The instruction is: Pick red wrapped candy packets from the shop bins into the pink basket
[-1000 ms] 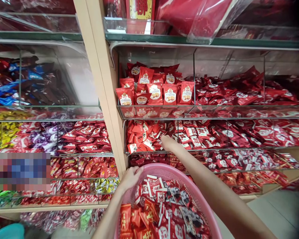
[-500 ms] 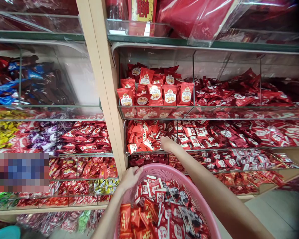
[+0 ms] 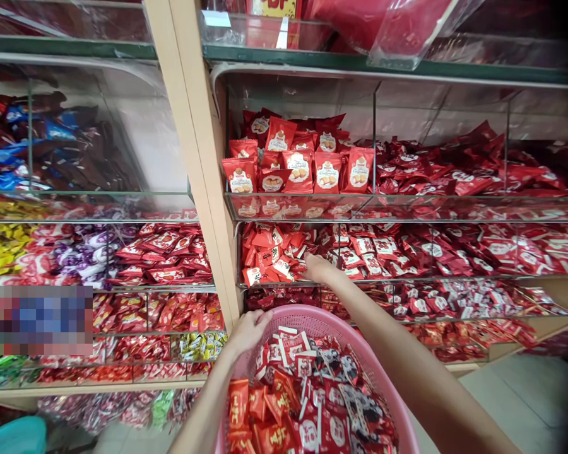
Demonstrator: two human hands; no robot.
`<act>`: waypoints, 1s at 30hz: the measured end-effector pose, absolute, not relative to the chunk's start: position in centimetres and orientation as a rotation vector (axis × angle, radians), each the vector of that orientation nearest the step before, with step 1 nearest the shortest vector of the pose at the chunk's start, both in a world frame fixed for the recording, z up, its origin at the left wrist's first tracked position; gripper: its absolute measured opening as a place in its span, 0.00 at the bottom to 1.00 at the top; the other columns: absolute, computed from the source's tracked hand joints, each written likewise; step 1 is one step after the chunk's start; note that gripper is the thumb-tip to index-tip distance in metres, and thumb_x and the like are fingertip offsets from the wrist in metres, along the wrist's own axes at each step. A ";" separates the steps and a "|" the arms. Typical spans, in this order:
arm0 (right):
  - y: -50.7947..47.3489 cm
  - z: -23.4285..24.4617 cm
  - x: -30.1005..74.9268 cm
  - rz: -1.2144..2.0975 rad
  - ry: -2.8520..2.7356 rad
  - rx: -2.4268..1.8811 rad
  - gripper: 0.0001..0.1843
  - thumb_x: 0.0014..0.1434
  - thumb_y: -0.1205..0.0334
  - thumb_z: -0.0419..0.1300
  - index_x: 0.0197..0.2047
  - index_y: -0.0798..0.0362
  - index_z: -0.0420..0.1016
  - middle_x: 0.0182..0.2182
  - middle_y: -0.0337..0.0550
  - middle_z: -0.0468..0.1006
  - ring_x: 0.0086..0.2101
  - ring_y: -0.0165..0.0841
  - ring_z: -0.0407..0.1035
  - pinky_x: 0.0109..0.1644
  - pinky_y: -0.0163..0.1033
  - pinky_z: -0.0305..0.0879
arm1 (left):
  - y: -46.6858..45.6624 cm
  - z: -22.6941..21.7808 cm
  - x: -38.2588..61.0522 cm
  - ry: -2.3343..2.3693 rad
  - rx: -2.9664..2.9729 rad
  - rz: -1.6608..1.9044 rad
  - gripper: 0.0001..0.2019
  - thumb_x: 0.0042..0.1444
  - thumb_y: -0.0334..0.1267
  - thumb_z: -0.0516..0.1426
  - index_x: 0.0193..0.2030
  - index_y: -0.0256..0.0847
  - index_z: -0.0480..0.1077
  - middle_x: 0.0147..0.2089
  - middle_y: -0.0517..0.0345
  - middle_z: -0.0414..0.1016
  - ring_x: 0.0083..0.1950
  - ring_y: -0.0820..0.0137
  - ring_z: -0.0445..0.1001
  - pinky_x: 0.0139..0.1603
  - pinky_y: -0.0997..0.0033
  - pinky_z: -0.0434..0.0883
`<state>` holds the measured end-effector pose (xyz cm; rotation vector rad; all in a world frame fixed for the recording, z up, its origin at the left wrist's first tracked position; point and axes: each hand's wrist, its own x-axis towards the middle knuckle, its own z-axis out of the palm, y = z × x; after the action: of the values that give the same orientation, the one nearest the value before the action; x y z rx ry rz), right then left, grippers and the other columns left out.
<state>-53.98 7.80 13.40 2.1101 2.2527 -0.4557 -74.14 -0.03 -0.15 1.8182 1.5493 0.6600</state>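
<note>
A pink plastic basket (image 3: 390,384) filled with wrapped sweets is in front of me, low in the view. My left hand (image 3: 250,331) is closed around its upper left rim. In it, orange-red packets (image 3: 271,419) lie at the left, with red-and-white sweets (image 3: 329,410) at the middle and right. My right hand (image 3: 318,270) reaches over the basket into a shelf compartment. Its fingertips touch the right side of a pile of red packets with black lettering (image 3: 269,255). The packets and the back of the hand hide most of these fingers, so their grip is unclear.
Red biscuit packets (image 3: 298,170) stand on the shelf above. A wooden post (image 3: 196,157) divides the shelves. Clear dividers and front lips edge the compartments. Yellow sweets (image 3: 4,249) and purple ones (image 3: 88,252) are at left. A turquoise basin (image 3: 16,435) sits at lower left.
The view has tipped slightly downward, so the shelves appear higher. My right hand has shifted slightly within the same packet pile. My left hand keeps its hold on the basket rim.
</note>
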 end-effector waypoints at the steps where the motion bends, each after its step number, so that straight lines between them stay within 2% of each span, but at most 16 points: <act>1: 7.8 13.4 -54.0 -0.459 2.255 2.111 0.26 0.54 0.63 0.60 0.55 0.59 0.62 0.52 0.62 0.69 0.51 0.45 0.66 0.46 0.40 0.62 | -0.1 -0.1 -74.1 1.557 1.822 0.654 0.26 0.54 0.60 0.43 0.27 0.40 0.67 0.26 0.59 0.70 0.30 0.69 0.68 0.30 0.74 0.58; 10: 7.0 14.5 -53.9 -0.383 2.306 2.139 0.21 0.55 0.69 0.57 0.52 0.60 0.64 0.49 0.61 0.72 0.49 0.44 0.68 0.44 0.38 0.62 | 0.0 -0.5 -74.1 1.565 1.822 0.661 0.26 0.55 0.60 0.43 0.27 0.40 0.67 0.26 0.59 0.71 0.30 0.70 0.68 0.31 0.74 0.59; 17: 5.7 15.2 -53.5 -0.168 2.421 2.186 0.19 0.56 0.78 0.45 0.50 0.60 0.65 0.44 0.61 0.74 0.46 0.46 0.69 0.43 0.41 0.61 | 0.0 -0.4 -74.1 1.567 1.826 0.663 0.26 0.55 0.61 0.43 0.28 0.40 0.68 0.27 0.59 0.71 0.31 0.69 0.69 0.32 0.74 0.60; 25: 4.1 16.5 -51.7 0.061 2.627 2.205 0.16 0.56 0.76 0.49 0.46 0.61 0.68 0.38 0.56 0.76 0.40 0.39 0.71 0.39 0.37 0.60 | 0.1 -0.5 -74.1 1.589 1.846 0.647 0.27 0.54 0.61 0.43 0.29 0.40 0.70 0.27 0.58 0.72 0.31 0.69 0.68 0.31 0.74 0.59; 28: 2.6 18.0 -50.7 -0.010 2.768 2.245 0.15 0.55 0.74 0.52 0.46 0.60 0.69 0.31 0.49 0.76 0.35 0.36 0.71 0.39 0.36 0.61 | 0.2 -0.2 -74.1 1.584 1.833 0.641 0.27 0.54 0.60 0.43 0.30 0.40 0.70 0.28 0.58 0.72 0.31 0.69 0.68 0.31 0.74 0.59; 30: 0.9 18.9 -49.8 -0.219 2.895 2.275 0.14 0.55 0.72 0.53 0.45 0.59 0.70 0.26 0.43 0.75 0.30 0.33 0.71 0.37 0.35 0.62 | 0.2 0.0 -74.0 1.580 1.831 0.628 0.27 0.54 0.60 0.43 0.30 0.40 0.70 0.27 0.58 0.72 0.31 0.69 0.69 0.31 0.74 0.59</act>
<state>-49.78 0.94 18.94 2.2745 2.8950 -0.2188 -74.04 0.16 -0.02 1.8314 1.5801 0.6275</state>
